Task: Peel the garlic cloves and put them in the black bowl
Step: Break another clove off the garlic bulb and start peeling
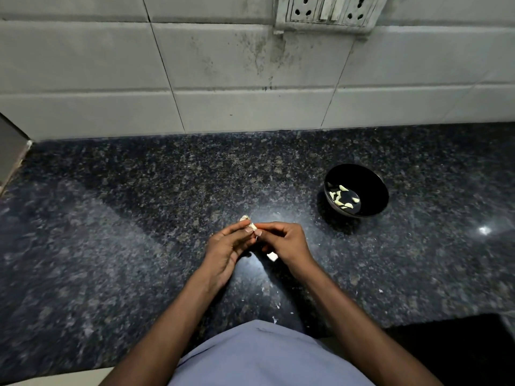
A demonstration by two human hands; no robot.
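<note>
**Both hands pinch one garlic clove over the dark counter**

The speckled granite counter [111, 218] runs from the tiled wall [195, 79] at the back to its front edge near the person's blue shirt [264, 358]. Wide bare stone lies to the left of the hands; to the right, the black bowl [373, 190] stands well apart from them, with open counter on every side of it. At the far right the front edge steps back into a dark gap.

The left hand [225, 252] and right hand [284, 243] meet fingertip to fingertip above the counter, both pinching a small pale garlic clove [252, 226] between thumb and fingers. Another pale clove [244, 218] lies just beyond the left fingertips. A white scrap [272, 256] shows beneath the right hand, and flecks of skin [274, 319] dot the stone near the shirt.

Several peeled, yellowish-white cloves [343, 197] lie on the bowl's floor.

A grimy socket plate [328, 12] sits on the wall; no writing is legible.
</note>
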